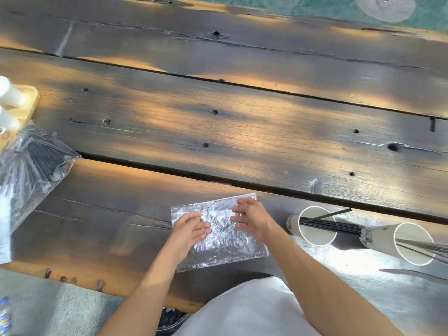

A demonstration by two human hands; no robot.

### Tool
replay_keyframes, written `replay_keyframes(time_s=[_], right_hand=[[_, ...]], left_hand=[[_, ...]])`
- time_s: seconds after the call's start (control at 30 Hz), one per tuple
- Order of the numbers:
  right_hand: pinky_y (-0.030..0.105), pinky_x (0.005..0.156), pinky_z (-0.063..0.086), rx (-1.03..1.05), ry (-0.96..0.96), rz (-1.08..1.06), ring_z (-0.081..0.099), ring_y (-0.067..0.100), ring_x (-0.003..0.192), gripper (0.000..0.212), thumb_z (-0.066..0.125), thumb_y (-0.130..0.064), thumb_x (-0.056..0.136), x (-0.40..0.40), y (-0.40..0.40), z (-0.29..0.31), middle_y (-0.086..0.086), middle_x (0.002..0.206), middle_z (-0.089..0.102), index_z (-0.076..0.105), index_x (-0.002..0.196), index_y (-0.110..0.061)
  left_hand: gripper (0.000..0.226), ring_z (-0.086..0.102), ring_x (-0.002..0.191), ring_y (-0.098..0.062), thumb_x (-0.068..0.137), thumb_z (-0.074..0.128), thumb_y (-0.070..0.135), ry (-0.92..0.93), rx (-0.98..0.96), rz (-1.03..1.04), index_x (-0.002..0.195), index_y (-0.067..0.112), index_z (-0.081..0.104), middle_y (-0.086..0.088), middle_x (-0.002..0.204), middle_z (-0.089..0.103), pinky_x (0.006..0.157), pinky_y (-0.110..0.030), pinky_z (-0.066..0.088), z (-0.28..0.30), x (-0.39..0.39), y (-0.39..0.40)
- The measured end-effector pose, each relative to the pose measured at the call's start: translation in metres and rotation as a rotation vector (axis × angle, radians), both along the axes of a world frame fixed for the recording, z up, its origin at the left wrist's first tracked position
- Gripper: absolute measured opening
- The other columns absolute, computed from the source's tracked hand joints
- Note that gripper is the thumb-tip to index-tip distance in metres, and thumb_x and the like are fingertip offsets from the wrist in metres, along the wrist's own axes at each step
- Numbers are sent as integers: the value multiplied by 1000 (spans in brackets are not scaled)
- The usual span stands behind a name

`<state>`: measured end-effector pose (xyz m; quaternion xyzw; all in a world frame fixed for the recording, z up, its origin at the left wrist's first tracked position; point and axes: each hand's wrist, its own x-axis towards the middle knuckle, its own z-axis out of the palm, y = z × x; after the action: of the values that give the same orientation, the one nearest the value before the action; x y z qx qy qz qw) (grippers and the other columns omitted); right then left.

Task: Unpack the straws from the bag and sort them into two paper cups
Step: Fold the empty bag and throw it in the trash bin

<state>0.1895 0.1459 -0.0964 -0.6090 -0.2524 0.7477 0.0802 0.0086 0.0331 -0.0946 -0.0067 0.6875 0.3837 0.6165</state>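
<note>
We count two clear bags and two paper cups on the plank table (pixel 242 132). At far left lies a full bag (pixel 31 161) packed with black straws. Near centre, the empty bag (pixel 218 234) lies flat and crinkled; our left hand (pixel 191 229) and right hand (pixel 252 219) press on it with fingers spread, gripping nothing. To the right, the first cup (pixel 312 226) and second cup (pixel 397 243) each hold black straws (pixel 334 226)
</note>
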Motion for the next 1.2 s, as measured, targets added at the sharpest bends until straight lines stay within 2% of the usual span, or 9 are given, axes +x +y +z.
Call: replay_keyframes(time_s=[0.1,0.27,0.33,0.43,0.6,0.7,0.87,1.03,1.2], right_hand=[[33,62,45,74,-76,-139,64,19,73,32,48,-4,95,9,12,-6,11,107,66,49,126,-10],[39,78,52,131,-43,-155,63,20,92,37,50,-10,98,6,6,-8,7,120,61,43,132,-22],[35,74,49,143,-34,-168,61,19,90,34,50,-12,98,7,3,-9,6,121,61,46,131,-19],[34,70,44,211,-78,-64,58,18,86,42,50,-6,94,9,2,-14,3,124,58,48,135,-15],[28,58,45,323,-147,207,57,15,74,54,48,-3,89,11,9,-13,-2,129,54,43,142,-16],[25,51,43,349,-167,263,58,13,67,52,48,-3,91,12,11,-12,-3,130,53,42,142,-16],[26,55,46,362,-177,274,58,16,74,49,48,-4,92,13,9,-13,-5,125,53,43,140,-17],[17,44,40,365,-161,265,57,13,69,48,46,-2,93,13,9,-8,-5,124,53,46,137,-20],[25,48,43,432,-149,235,55,19,69,47,48,-1,89,13,7,-5,-4,125,58,50,132,-19]], left_hand=[[22,71,101,-36,102,48,12,-114,26,173,122,16,56,-22,110,73,101,-47,49,-5,-10,-6],[28,70,104,-36,101,51,11,-133,53,336,127,20,54,-23,109,73,93,-43,53,-3,-11,-7],[27,72,95,-33,99,55,13,86,12,122,125,23,53,-19,100,75,81,-38,57,3,-7,5],[26,66,98,-19,97,58,13,583,37,-449,120,24,58,0,105,68,69,-18,48,8,4,31],[33,47,123,-17,88,68,13,1026,90,-876,119,19,61,4,125,57,104,-33,36,-6,12,71],[31,50,121,-18,84,72,15,1016,38,-1026,113,19,59,3,123,60,102,-35,36,-10,13,82],[19,58,109,-20,84,73,8,1026,32,-1021,99,15,64,0,113,63,95,-34,44,-12,14,82],[19,61,85,-14,88,65,2,1036,22,-976,77,18,62,4,90,65,72,-26,43,-14,18,74],[17,62,74,-14,79,65,-3,827,19,-892,70,12,64,1,77,66,61,-27,49,-5,13,81]])
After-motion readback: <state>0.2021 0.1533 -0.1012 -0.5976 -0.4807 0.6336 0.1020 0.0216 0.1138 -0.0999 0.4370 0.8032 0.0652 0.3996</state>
